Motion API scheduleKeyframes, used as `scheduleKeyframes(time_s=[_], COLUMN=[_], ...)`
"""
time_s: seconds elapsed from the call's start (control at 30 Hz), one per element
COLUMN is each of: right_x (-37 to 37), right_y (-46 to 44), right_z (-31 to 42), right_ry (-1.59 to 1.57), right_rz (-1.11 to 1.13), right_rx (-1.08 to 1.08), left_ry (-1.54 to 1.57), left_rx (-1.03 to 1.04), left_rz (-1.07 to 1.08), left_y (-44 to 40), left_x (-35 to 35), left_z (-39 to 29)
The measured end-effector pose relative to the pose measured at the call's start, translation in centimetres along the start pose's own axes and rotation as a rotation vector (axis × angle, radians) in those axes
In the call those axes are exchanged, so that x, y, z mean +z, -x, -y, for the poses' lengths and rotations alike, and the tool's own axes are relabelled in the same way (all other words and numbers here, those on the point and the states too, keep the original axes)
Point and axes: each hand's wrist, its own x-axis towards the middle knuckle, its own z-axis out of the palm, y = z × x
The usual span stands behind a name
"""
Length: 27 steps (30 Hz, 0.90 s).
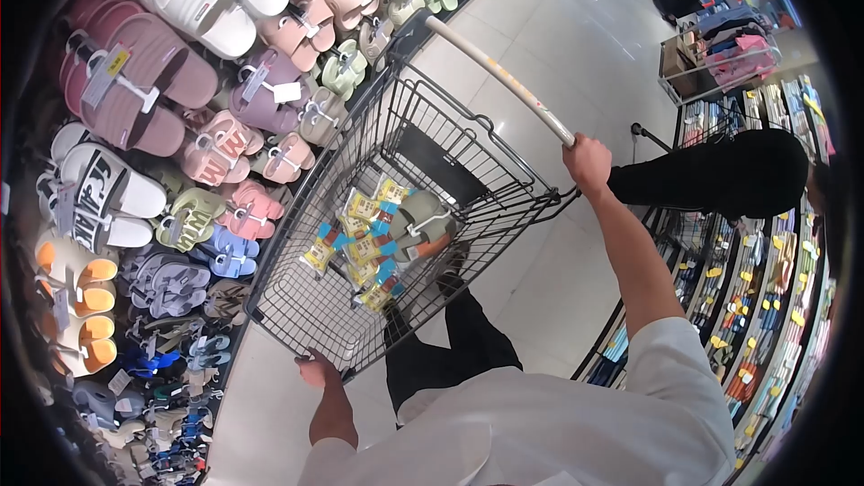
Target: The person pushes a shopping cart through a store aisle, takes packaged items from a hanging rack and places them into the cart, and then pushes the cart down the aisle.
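Note:
A dark wire shopping cart (pixel 270 263) stands tilted across the view in front of my body. My right hand (pixel 589 165) is closed around the near end of its pale handle bar (pixel 504 79). At the opposite, lower end, my left hand (pixel 317 369) grips the cart's rim, with its fingers partly hidden. Inside the basket lie several yellow-and-blue packets (pixel 364 247). Against them rests a pair of olive-green slippers (pixel 421 220) on a white hanger, with an orange-brown patch at its lower side.
Racks of hanging slippers (pixel 135 90) line the left side, close to the cart. Shelves of packaged goods (pixel 756 333) curve along the right. Another person's black-clothed leg (pixel 711 171) is beside my right arm. Farther back stands a clothing bin (pixel 720 63) on the tiled floor (pixel 558 18).

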Motion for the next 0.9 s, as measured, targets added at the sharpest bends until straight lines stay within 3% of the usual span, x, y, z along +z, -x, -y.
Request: scheduleKeyframes(time_s=[0.33, 0.5, 0.9], right_x=[1.2, 1.8, 2.5], right_y=[-7.8, -10.3, -6.8], right_z=[-5.7, -9.2, -20.3], right_ry=[0.006, 0.029, 0.097], right_rz=[-0.030, -0.028, 0.007], right_rx=[0.052, 0.090, 0.321], left_ry=[-0.042, -0.003, -0.053], left_rx=[-0.047, 0.032, 0.172], left_rz=[0.102, 0.024, 0.122], left_y=[2.6, 4.1, 5.1], left_x=[0.1, 1.3, 2.2], left_z=[-11.4, -16.1, -24.7])
